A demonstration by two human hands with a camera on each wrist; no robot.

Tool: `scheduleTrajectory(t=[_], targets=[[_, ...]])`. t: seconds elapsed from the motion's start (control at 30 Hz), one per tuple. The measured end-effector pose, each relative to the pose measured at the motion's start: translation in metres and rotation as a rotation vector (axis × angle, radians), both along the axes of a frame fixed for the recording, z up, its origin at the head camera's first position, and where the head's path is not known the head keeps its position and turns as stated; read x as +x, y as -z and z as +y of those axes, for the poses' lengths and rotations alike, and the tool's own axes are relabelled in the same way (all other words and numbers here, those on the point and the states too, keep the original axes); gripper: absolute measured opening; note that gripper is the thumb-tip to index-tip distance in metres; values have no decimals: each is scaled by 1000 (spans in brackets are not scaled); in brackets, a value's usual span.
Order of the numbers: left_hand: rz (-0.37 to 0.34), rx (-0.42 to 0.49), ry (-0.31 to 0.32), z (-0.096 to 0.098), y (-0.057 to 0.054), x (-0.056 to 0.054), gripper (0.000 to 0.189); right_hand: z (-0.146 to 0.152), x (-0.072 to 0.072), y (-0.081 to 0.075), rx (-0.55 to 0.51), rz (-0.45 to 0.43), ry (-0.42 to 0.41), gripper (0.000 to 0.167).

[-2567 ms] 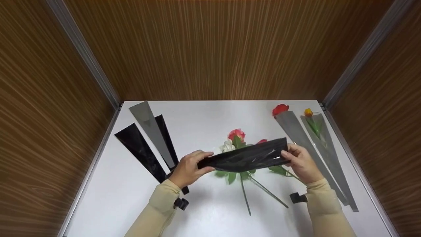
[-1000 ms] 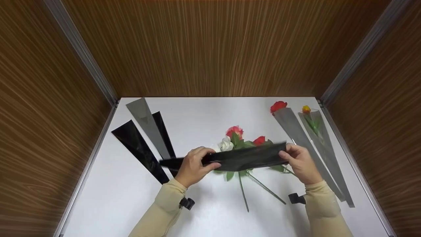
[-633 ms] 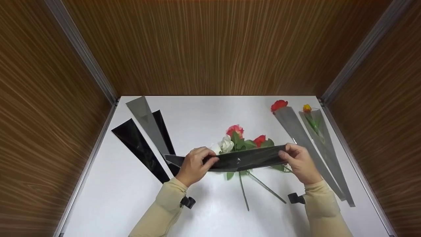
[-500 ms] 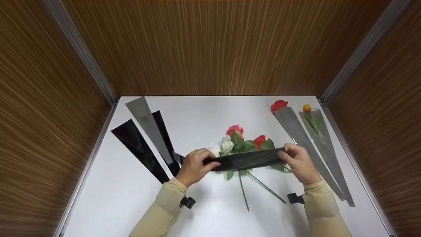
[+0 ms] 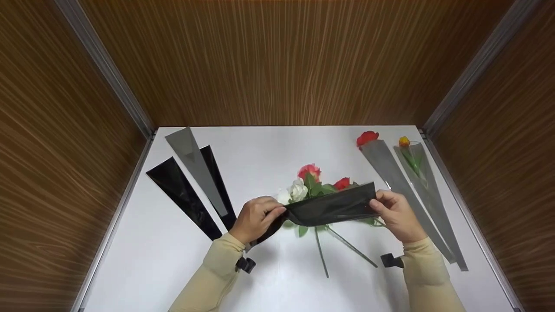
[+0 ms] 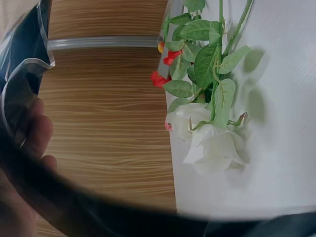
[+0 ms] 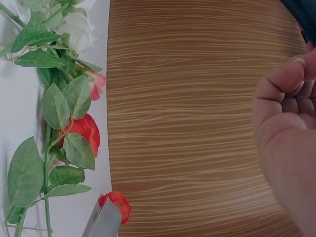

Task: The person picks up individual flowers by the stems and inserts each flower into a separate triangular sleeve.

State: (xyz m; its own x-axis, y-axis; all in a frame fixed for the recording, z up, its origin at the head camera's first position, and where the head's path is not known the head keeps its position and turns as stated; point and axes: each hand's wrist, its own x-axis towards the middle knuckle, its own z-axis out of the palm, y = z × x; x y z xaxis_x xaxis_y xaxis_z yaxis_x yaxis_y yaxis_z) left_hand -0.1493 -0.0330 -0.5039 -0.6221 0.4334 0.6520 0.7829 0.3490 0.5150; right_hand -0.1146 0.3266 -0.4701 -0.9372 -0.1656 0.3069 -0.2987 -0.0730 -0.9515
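A dark translucent flower sleeve (image 5: 334, 206) is held across the front of me in the head view. My left hand (image 5: 256, 220) pinches it near its middle, and its narrow end bends down behind that hand. At the wide end, my right hand (image 5: 396, 214) grips the edge between thumb and fingers. Below and behind the sleeve lie loose artificial flowers: white roses (image 5: 298, 190), a pink rose (image 5: 309, 173) and a red rose (image 5: 342, 183). The left wrist view shows the sleeve buckled by the left fingers (image 6: 38, 136). Only a corner of it shows in the right wrist view.
Left on the white table (image 5: 260, 151) lie a black sleeve (image 5: 184, 197), a grey sleeve (image 5: 197, 169) and another black sleeve (image 5: 215, 173). To the right, a red flower (image 5: 367, 138) and a yellow tulip (image 5: 404, 142) lie in grey sleeves. Wood-grain panels enclose the table.
The sleeve's narrow end, earlier pointing left past my left hand, now hangs bent down beneath it. The sleeve's wide end has tilted up. My right hand keeps its hold.
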Motion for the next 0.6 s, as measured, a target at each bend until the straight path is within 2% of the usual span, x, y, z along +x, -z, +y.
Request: scheduleTrajectory(t=[0.17,0.33,0.43,0.6], targets=[[-14,13,53,-1,0,0,16,0,-1,-1,-41,-4,-89,13],[-18,-5,73,-2,0,1,16,2,-2,-5,67,20,-112,11],[-41,-24,71,-3,1,2,18,3,-2,-6,107,18,-74,6],[-120,-59,86,-6,1,3,32,2,0,-8,51,3,23,5]])
